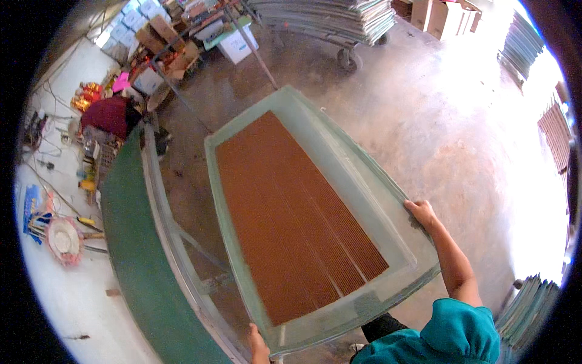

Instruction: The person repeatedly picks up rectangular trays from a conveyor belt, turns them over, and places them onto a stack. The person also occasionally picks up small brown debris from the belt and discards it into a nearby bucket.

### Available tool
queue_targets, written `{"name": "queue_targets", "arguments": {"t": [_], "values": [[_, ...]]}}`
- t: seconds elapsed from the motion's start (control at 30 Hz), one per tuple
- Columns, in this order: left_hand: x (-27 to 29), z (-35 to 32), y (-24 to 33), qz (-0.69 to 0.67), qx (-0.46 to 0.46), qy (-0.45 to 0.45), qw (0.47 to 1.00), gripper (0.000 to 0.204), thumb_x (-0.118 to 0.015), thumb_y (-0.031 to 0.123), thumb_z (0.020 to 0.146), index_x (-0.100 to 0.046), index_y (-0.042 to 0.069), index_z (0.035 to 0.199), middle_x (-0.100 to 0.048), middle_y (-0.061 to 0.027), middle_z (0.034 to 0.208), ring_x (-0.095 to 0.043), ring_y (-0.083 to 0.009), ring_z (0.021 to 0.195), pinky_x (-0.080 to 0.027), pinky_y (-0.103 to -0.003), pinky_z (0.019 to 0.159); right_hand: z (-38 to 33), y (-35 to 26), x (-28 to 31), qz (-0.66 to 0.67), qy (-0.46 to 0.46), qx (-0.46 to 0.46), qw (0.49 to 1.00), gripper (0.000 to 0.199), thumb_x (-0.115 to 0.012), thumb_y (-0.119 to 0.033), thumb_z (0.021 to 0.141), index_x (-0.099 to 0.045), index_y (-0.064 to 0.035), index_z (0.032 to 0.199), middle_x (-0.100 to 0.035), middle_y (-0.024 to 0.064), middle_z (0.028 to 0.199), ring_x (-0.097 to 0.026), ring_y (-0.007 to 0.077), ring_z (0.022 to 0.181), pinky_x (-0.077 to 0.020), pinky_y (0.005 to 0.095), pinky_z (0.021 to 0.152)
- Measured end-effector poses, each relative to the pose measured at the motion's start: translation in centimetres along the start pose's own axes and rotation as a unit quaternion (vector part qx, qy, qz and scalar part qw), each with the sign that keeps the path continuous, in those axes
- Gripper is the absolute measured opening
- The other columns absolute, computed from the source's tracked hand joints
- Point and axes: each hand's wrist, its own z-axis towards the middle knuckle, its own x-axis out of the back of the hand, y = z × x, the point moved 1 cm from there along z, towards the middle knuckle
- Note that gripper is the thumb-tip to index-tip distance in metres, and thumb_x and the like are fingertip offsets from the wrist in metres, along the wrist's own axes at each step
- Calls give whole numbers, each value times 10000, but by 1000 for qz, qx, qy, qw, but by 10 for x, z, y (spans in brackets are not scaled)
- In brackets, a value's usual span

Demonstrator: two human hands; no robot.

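A large rectangular tray with a pale green mesh and frame [388, 236] stretches out in front of me. On it lies a wide brown layer of thin, closely set parallel strands [291, 218], with a few narrow gaps near its near right end. My right hand [421, 213] is closed around the tray's right edge, thumb on top. Closer to me, my left hand [258, 346] grips the near left corner; part of it is cut off by the lower picture edge. The tray's far end is by thin metal bars, but whether it rests on them I cannot tell.
Left of the tray stands a long green-topped table [142, 242] with a metal edge. A wheeled cart [348, 57] carries a stack of similar trays at the back. More stacked trays [527, 309] stand at the near right. Cardboard boxes [160, 36] and a white box [236, 45] are far left.
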Motion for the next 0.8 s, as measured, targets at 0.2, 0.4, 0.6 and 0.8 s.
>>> {"name": "queue_targets", "arguments": {"t": [0.2,0.4,0.6,0.8], "values": [[-39,99,-149,0,202,-58,978,690,-402,534,855,-301,48,1333,-324,-110,1371,-322,-282,1239,-272,-394,1003,88,120,-64,-265,-39,16,963,589,-517,-524,779,-596,39,933,-621,204,791,-603,337,813,-459,398,754],[-93,141,-190,-150,193,-109,964,696,-339,539,865,-288,32,1338,-315,-109,1373,-337,-290,1222,-280,-441,985,140,195,-113,-288,14,11,957,696,-565,-490,768,-370,11,1210,-504,259,1127,-524,367,1021,-442,405,831],[-50,83,-224,-101,159,-59,980,729,-401,532,840,-223,62,1368,-245,-103,1420,-267,-260,1293,-203,-426,1034,127,250,-84,-473,-139,62,868,445,-630,-375,717,-545,-3,946,-611,201,892,-588,327,887,-467,419,728],[38,-58,-360,-83,124,-7,989,660,-415,562,829,-394,57,1253,-482,-135,1181,-546,-312,972,-482,-449,693,27,261,-158,-633,-330,297,634,421,-528,-377,779,-578,-45,1033,-597,164,1020,-569,337,937,-459,429,800]]}}
